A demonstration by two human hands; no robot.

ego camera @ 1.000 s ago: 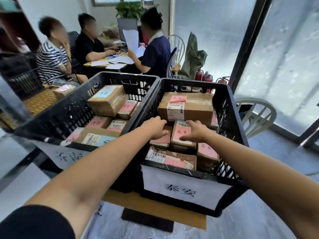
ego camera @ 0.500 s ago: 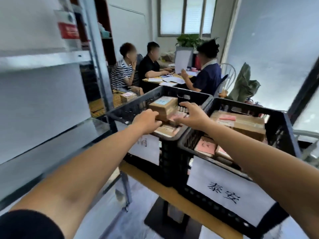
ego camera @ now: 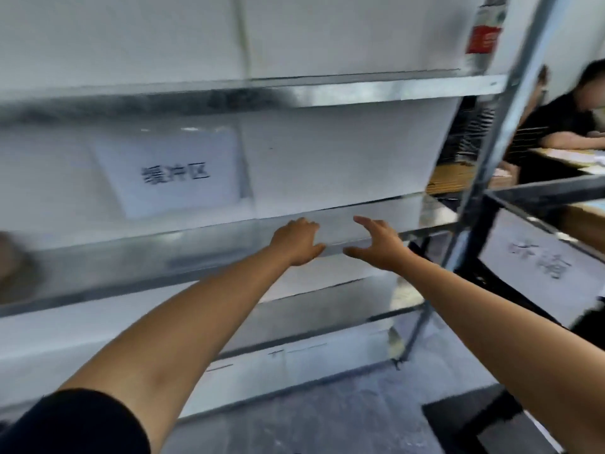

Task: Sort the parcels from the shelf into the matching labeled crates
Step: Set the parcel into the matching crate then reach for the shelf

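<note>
I face a metal shelf [ego camera: 131, 257] with white back panels and a paper label [ego camera: 173, 173] with black characters. My left hand [ego camera: 296, 240] hovers at the middle shelf's front edge with fingers loosely curled, holding nothing. My right hand [ego camera: 376, 245] is beside it, fingers spread and empty. A blurred brown parcel [ego camera: 16, 276] sits at the far left of the same shelf level. A black crate [ego camera: 540, 224] with a white paper label [ego camera: 543, 260] shows at the right edge.
A slanted metal shelf upright [ego camera: 491, 152] separates the shelf from the crate. Behind it a person in dark clothes [ego camera: 569, 126] sits at a table with papers. Lower shelf levels and grey floor lie below my arms.
My view has swung left from the crates to the shelf. Both hands left the crate with parcels and now reach empty toward the middle shelf level.
</note>
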